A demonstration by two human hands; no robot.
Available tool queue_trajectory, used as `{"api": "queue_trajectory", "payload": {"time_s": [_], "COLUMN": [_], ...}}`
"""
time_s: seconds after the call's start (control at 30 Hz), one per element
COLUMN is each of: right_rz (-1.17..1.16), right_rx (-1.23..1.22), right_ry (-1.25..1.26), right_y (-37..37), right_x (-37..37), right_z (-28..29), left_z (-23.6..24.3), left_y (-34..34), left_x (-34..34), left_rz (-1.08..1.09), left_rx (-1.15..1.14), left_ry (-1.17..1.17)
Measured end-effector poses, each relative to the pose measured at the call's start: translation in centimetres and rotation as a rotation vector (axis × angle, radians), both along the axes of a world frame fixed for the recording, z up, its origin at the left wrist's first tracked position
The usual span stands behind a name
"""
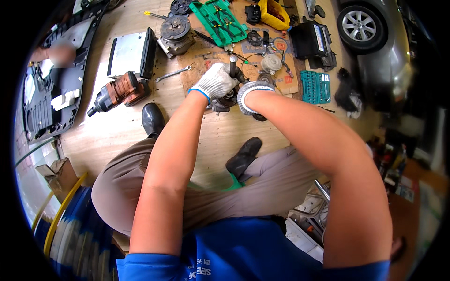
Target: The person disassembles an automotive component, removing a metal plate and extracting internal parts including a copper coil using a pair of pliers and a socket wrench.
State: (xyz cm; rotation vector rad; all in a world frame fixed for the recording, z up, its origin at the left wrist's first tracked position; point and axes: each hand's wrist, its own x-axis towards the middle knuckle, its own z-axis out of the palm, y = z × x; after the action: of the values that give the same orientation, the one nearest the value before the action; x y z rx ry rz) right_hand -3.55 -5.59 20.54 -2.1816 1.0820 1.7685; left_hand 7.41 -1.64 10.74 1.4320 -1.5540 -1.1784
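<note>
- My left hand (pixel 215 83), in a white knitted glove with a blue-edged cuff, has its fingers curled beside an upright grey metal rod with a rounded top (pixel 233 60); I cannot tell whether they close fully on it.
- My right hand (pixel 255 88), in a matching glove, is mostly hidden behind my own wrist and cuff, so I cannot tell what it grips or how wide it is.
- Under and between my hands, low over the floor, is a dark, rounded metal part (pixel 221 104); the gloves cover much of it, and its shape is hard to make out.
- Just left, a silver metal wrench (pixel 173 73) lies on the pale wood-patterned floor (pixel 201 126), near an orange-and-black power tool (pixel 121 90).
- Ahead, a flattened brown cardboard sheet (pixel 187 60) carries an open green plastic case (pixel 202 13) holding pliers-like tools with black and yellow handles.
- Farther right, a yellow plastic tub (pixel 284 22) holds a reddish-brown mass I cannot identify.
- Right of the cardboard, an open teal case (pixel 309 89) holds rows of small pieces, too small to tell apart.
- Beyond, a grey car (pixel 401 65) is cut off by the dark rim.
</note>
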Motion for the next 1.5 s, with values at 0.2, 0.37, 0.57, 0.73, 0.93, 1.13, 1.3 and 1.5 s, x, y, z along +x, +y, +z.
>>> {"api": "queue_trajectory", "payload": {"time_s": [0.2,0.37,0.57,0.73,0.93,1.13,1.3,1.5], "right_rz": [0.016,0.038,-0.072,0.012,0.056,-0.021,0.002,-0.043], "right_rx": [0.006,0.041,0.018,0.093,0.110,0.106,0.107,0.098], "right_ry": [0.001,0.005,-0.040,0.016,-0.108,-0.087,-0.105,-0.108], "right_y": [1.1,0.7,-0.5,-1.9,-1.8,-2.2,-2.5,-2.3], "right_x": [-0.2,-0.6,-0.7,-0.7,-1.7,-2.2,-2.7,-3.1], "right_z": [1.2,0.8,-0.2,-0.8,0.2,0.2,-1.8,-2.5], "left_z": [-1.3,-0.9,-0.9,-1.1,-1.9,-3.1,-2.6,-2.1], "left_y": [-0.2,0.0,-0.4,0.4,0.4,-1.2,-1.3,0.3], "left_x": [0.2,0.5,-0.5,-0.6,-0.3,-0.7,-0.7,-0.1], "left_rz": [0.002,0.004,-0.032,-0.008,-0.114,-0.304,-0.302,-0.105], "left_rx": [-0.061,-0.010,-0.004,-0.064,-0.184,-0.483,-0.357,-0.155], "left_ry": [-0.060,0.031,0.057,-0.076,-0.222,-0.708,-0.618,-0.195]}}
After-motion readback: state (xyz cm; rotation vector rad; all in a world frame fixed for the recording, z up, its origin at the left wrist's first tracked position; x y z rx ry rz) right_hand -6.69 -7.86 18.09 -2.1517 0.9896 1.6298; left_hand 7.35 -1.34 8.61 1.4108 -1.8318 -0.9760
